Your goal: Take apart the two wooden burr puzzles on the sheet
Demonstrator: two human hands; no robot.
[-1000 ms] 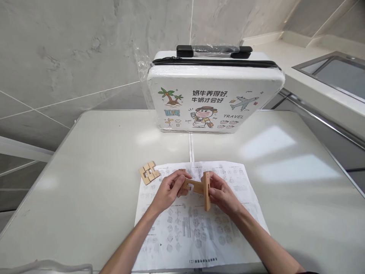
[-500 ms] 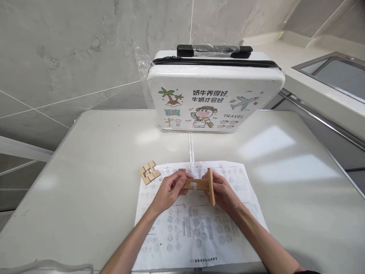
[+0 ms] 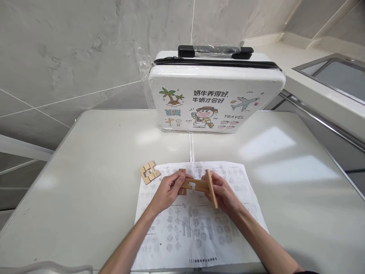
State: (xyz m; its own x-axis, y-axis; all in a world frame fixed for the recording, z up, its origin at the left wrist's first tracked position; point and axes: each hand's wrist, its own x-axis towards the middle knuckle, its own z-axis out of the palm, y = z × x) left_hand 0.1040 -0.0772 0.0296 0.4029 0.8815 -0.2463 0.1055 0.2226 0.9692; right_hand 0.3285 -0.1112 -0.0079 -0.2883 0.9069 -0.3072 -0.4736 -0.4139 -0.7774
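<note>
Between my hands are notched wooden puzzle pieces above the printed sheet. My left hand (image 3: 169,188) is closed on the left end of a horizontal notched piece (image 3: 201,185), which has a cut-out near its middle. My right hand (image 3: 224,192) grips a long wooden bar (image 3: 211,189) that stands crosswise at the right end of that piece; its fingers are partly hidden behind the bar. Another wooden piece (image 3: 183,190) shows beneath my left fingertips, partly covered. The instruction sheet (image 3: 199,243), printed with small diagrams, lies under both hands.
Several flat notched wooden pieces (image 3: 149,172) lie together by the sheet's upper left corner. A white suitcase (image 3: 211,80) in clear plastic stands at the back of the white table (image 3: 85,171). A counter with a sink (image 3: 336,74) is at the right.
The crosswise bar in my right hand has tilted, its top leaning left and its bottom shifting right. The notched piece has turned slightly, its right end lower. My left hand is nearly still.
</note>
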